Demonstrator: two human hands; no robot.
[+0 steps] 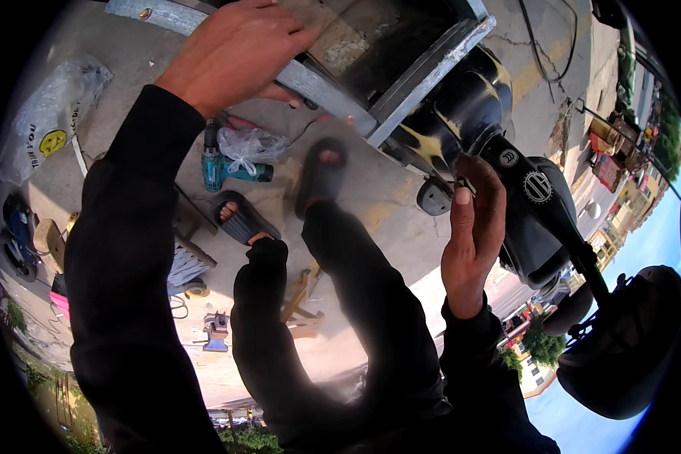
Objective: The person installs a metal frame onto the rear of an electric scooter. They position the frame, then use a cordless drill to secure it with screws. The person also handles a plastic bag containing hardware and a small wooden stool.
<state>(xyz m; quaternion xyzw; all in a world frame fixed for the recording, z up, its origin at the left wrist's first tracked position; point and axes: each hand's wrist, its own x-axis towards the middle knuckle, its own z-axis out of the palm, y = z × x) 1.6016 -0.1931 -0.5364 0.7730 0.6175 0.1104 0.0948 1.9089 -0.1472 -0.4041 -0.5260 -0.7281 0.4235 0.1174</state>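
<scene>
My left hand (238,53) is closed over the near bar of a grey metal frame (333,97), with the thumb below the bar and the fingers above it. Beside the black vehicle, my right hand (473,234) is raised with thumb and fingers brought together. Something small seems to sit at its fingertips, too small to name. Just past those fingertips are a glossy black, yellow-streaked body panel (461,102) and a dark arm with a round emblem (537,185). A small dark rounded part (433,197) hangs left of the right hand.
On the concrete by my sandalled feet lies a teal cordless drill (231,170), with a clear plastic bag (253,144) against it. A larger printed plastic bag (49,121) lies at left. Nearer are a bench vise (216,331) and a wooden stool (303,306). A black seat-like part (624,344) juts in at right.
</scene>
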